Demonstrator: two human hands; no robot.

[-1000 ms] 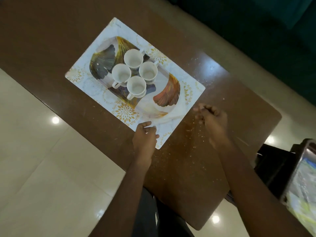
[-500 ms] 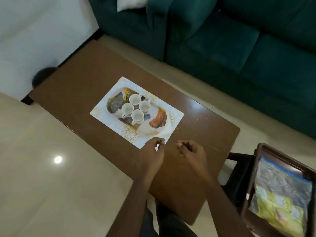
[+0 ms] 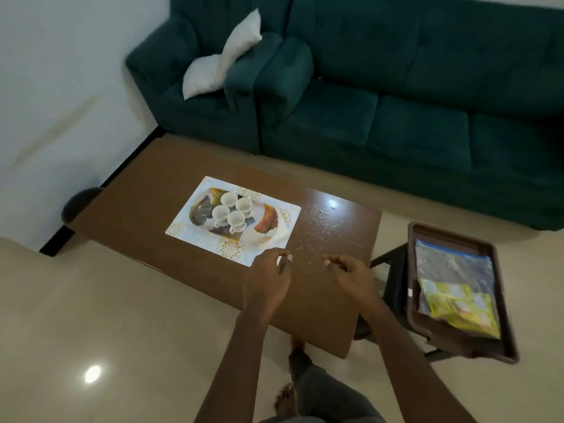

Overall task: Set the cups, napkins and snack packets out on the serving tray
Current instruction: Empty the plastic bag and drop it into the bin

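1 patterned tray (image 3: 186, 232) mid-counter (image 3: 143, 190), 4 white cups (image 3: 220, 212) clustered upright on it. left hand (image 3: 268, 280) at the tray's near corner, fingers curled to thumb; can't tell if it pinches the edge. right hand (image 3: 351, 274) just beside, curled, nothing visible in it. far right, off the counter: 1 brown tray (image 3: 412, 254), 1 zip bag (image 3: 451, 267) with yellow snack packets (image 3: 457, 306) inside.

Whether my left hand (image 3: 268, 280) or right hand (image 3: 351, 274) pinched anything was too small to tell. The zip bag's (image 3: 451, 267) contents were blurred.
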